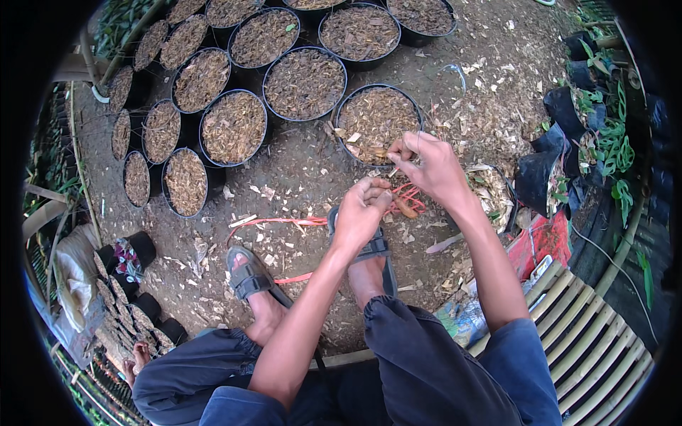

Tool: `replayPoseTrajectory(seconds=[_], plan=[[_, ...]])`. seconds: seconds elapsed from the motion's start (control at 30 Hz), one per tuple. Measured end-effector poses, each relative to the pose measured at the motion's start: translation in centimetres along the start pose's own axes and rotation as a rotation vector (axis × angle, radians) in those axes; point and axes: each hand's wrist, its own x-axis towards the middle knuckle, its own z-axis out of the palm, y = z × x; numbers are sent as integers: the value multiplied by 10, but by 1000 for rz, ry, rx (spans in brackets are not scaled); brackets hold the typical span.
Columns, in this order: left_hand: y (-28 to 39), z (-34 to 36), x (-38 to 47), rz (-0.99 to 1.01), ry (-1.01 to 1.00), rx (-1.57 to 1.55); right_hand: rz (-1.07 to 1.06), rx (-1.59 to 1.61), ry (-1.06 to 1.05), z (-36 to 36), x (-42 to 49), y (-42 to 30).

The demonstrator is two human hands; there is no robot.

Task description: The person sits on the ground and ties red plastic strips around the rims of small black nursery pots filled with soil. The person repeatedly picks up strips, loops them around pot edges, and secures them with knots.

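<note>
My left hand (367,205) is raised over my sandalled foot, its fingers pinched together; what lies between them is too small to make out. To its upper right, my right hand (421,160) has thumb and index finger pinched, with a thin strand faintly visible above the fingers. Below and between the hands is a tangle of red plastic twine (409,193), and a brown, stick-like thing (406,207) lies against it. More red twine (282,220) runs left along the ground. A black pot of wood-chip mix (379,120) stands just beyond my right hand.
Many filled black pots (305,84) stand in rows ahead and left. A bag of dry shreds (490,197) and black plant bags (538,178) are on the right. A bamboo slat bench (581,330) is at lower right. Another person's hands (139,359) show at lower left.
</note>
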Motion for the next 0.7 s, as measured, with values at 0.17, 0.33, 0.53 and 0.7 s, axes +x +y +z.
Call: replayPoseTrajectory(seconds=[0.17,0.33,0.53,0.7], plan=[[7,0,2,-46,1,59,15,-3,7,4,3,6],[9,2,6,3,28,59,88,77,-10,4,2,7],[5,2,12,40,59,105,142,56,-28,3,2,7],[3,1,15,45,45,110,132,64,-2,5,4,4]])
